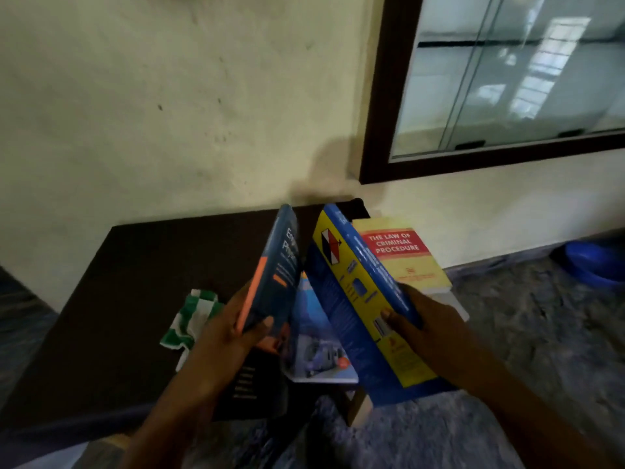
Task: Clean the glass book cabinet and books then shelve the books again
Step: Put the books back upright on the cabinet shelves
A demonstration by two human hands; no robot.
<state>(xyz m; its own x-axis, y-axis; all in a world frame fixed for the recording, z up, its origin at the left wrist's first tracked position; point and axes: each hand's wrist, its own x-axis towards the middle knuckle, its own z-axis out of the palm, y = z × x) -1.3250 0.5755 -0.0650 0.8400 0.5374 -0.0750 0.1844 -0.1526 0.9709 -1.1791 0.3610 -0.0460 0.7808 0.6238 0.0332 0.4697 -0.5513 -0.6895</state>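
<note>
Left hand [230,323] grasps 1 orange-striped book [280,265], right hand [422,319] 1 yellow-blue book [355,289]; glass cabinet [385,96] looks bare, so shelving seemingly remains.

Table [135,282]: dark brown, flat-topped, far edge against a pale wall [169,113].
Cloth [192,319]: green-and-white checked, crumpled, on the tabletop toward the front.
Black book [250,384]: flat at the table's front edge, just right of the cloth.
Blue pictured book [318,350]: flat, just beside the black book, near the right front corner.
Yellow book [406,262]: red panel reading "THE LAW OF CRIMINAL PROCEDURE", flat at the table's right end; support beneath unclear.
Floor [507,333]: grey, mottled.
Blue basin [595,262]: on the floor by the wall, far right.
</note>
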